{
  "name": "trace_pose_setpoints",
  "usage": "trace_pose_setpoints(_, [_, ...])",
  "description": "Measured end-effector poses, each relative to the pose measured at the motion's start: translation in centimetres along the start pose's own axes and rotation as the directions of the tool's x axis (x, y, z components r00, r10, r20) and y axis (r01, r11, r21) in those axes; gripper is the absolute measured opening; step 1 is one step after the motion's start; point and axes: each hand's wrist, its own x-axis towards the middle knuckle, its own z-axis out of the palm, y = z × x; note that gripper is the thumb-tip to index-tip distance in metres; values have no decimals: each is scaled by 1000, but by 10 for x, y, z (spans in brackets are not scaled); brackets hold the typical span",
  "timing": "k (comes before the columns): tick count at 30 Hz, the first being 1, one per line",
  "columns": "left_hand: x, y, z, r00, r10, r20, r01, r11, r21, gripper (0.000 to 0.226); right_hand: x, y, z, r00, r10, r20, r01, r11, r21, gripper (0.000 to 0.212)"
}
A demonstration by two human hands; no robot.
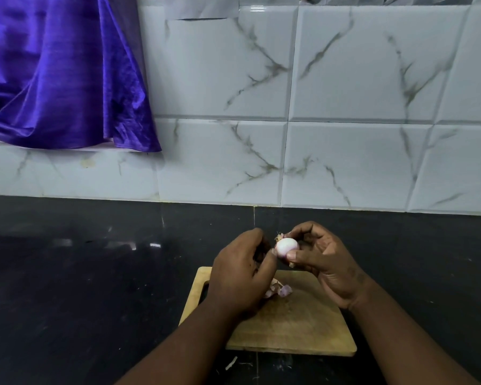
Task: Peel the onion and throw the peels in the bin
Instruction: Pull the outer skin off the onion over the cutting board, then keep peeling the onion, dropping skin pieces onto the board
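Note:
A small pale pink onion, mostly bare of skin, is held above the far edge of a wooden cutting board. My right hand grips it between thumb and curled fingers. My left hand has its fingers curled, and its thumb tip touches the onion's left side. A bit of dry root or skin sticks out at the onion's top left. Loose pink-purple peels lie on the board below my left hand, partly hidden by it. No bin is in view.
The board lies on a dark stone counter backed by a white marbled tile wall. A purple cloth hangs at the upper left. A small pale scrap lies on the counter in front of the board.

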Motion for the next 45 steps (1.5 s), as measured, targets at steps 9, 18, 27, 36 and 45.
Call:
trace_pose_setpoints(9, [-1,0,2,1000,-6,19,6,1000,23,10,0,1,1,1000,-2,-3,1,998,-60,39])
trace_pose_setpoints(18, [4,-3,3,990,-141,29,139,989,48,19,0,-3,2,996,58,75,-63,996,70,56])
trace_pose_setpoints(27, [3,-3,0,978,-166,123,157,984,81,29,-1,-8,2,999,35,28,-40,985,169,36])
trace_pose_setpoints(36, [6,-8,3,987,-157,29,159,944,-289,32,1,-2,0,996,91,20,-92,988,125,42])
trace_pose_setpoints(45, [7,-5,6,984,-169,62,179,884,-433,19,1,1,1,998,70,-4,-70,998,4,42])
